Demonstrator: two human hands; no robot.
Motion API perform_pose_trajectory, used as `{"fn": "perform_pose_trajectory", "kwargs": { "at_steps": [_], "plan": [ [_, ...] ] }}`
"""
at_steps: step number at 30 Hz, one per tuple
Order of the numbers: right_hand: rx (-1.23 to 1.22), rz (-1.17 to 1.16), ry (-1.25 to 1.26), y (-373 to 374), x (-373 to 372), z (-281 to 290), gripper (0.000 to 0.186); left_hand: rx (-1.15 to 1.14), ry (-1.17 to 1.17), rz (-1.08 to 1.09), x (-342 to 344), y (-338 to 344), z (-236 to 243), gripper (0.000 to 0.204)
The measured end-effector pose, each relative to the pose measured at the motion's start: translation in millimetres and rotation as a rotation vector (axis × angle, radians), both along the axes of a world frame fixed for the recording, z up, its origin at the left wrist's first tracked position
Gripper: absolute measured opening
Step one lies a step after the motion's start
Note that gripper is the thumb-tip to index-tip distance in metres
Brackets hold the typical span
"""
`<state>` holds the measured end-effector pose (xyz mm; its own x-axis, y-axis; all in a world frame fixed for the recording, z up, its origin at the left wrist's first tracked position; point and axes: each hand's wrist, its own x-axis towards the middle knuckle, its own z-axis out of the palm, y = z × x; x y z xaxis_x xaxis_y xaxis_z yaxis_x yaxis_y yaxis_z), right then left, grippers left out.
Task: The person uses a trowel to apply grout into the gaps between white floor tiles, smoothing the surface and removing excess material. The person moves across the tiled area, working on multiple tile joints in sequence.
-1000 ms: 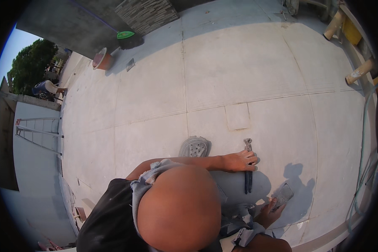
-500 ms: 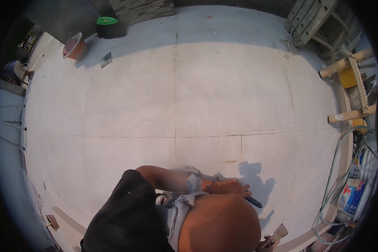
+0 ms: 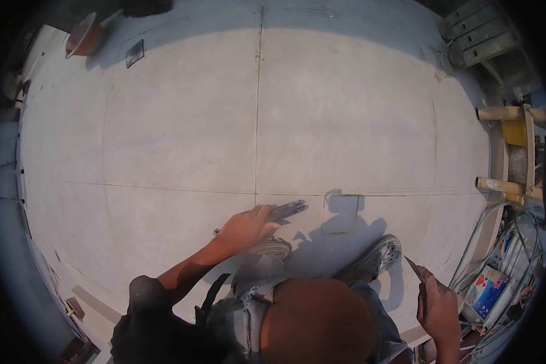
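My left hand (image 3: 249, 229) grips a long dark-handled pincer tool (image 3: 288, 209) held slanting over the pale grey sheet floor (image 3: 182, 145); part of the tool is hidden behind my fingers. At the lower right, my right hand (image 3: 437, 306) is closed on a thin flat metal scraper (image 3: 414, 269), seen edge-on. Below my left hand are my bent bare knee (image 3: 315, 321) in torn jeans and my grey clog-shod feet (image 3: 376, 255). My shadow falls on the floor by a small scored square.
An orange basin (image 3: 83, 41) and dark square piece (image 3: 134, 53) lie at back left. A folded ladder (image 3: 479, 42), bamboo frame (image 3: 497, 113), yellow container (image 3: 514, 132), coiled hose (image 3: 474, 242) and printed bag (image 3: 488, 294) line the right side. A board (image 3: 97, 303) lies lower left.
My left hand, still holding the tool, has moved leftward and turned it from upright to slanting. My right hand has shifted rightward with the scraper. My legs and feet show more.
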<state>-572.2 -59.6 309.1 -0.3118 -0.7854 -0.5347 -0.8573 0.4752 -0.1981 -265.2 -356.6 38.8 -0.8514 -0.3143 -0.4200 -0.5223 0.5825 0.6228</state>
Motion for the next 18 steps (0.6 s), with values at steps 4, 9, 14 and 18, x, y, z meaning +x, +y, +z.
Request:
{"fn": "perform_pose_trajectory", "kwargs": {
  "at_steps": [4,9,14,18],
  "plan": [
    [0.092,0.127,-0.028,-77,-31,-42,0.047,-0.162,-0.083,0.277,46,6,-16,0.054],
    [-0.041,0.300,-0.137,-120,-64,-136,0.049,-0.383,-0.272,0.531,86,39,-29,0.052],
    [-0.166,0.485,-0.355,-181,-50,-197,0.049,-0.642,-0.098,0.839,107,74,-50,0.053],
    [-0.238,0.664,-0.502,-207,-32,-251,0.052,-0.717,-0.057,1.040,98,89,-68,0.053]
  ]
}}
